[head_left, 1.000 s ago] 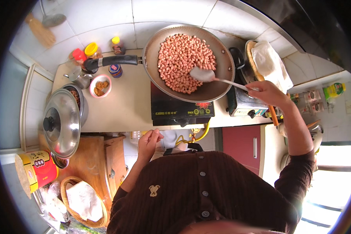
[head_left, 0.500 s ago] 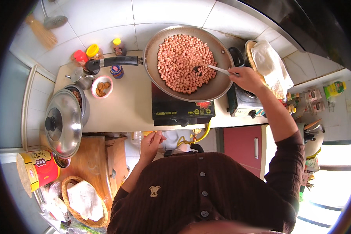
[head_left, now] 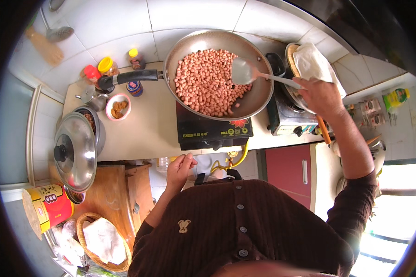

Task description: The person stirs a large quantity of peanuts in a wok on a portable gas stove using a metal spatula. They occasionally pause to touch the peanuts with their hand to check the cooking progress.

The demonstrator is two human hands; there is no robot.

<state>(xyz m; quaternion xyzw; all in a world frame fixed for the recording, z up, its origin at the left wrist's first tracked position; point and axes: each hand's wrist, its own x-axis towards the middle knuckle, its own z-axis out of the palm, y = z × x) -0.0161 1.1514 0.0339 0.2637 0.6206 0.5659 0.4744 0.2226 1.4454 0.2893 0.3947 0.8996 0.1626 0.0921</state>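
Note:
A wide grey wok (head_left: 203, 39) sits on a black induction cooker (head_left: 203, 127), its long black handle (head_left: 134, 76) toward the left. Pinkish-red shelled peanuts (head_left: 203, 83) lie heaped in its left and middle, with bare metal showing at the right. My right hand (head_left: 322, 96) is closed around the handle of a cooking spatula (head_left: 245, 71). The spatula's broad blade is over the right part of the peanuts. Below the counter's front edge, in front of my body, my left hand (head_left: 181, 167) is loosely closed, with nothing visible in it.
A gas stove (head_left: 289, 115) stands right of the wok, with a cloth-covered basket (head_left: 316, 64) behind. Leftward are a bowl of brown pieces (head_left: 118, 107), a small metal pot (head_left: 95, 95), lidded jars (head_left: 107, 67) and a pot with a steel lid (head_left: 77, 152). A wooden cabinet (head_left: 106, 194) stands lower left.
My right hand has moved right with the spatula, whose blade has come up out of the peanuts. The peanuts have shifted, baring the wok's right side. My left hand has hardly moved.

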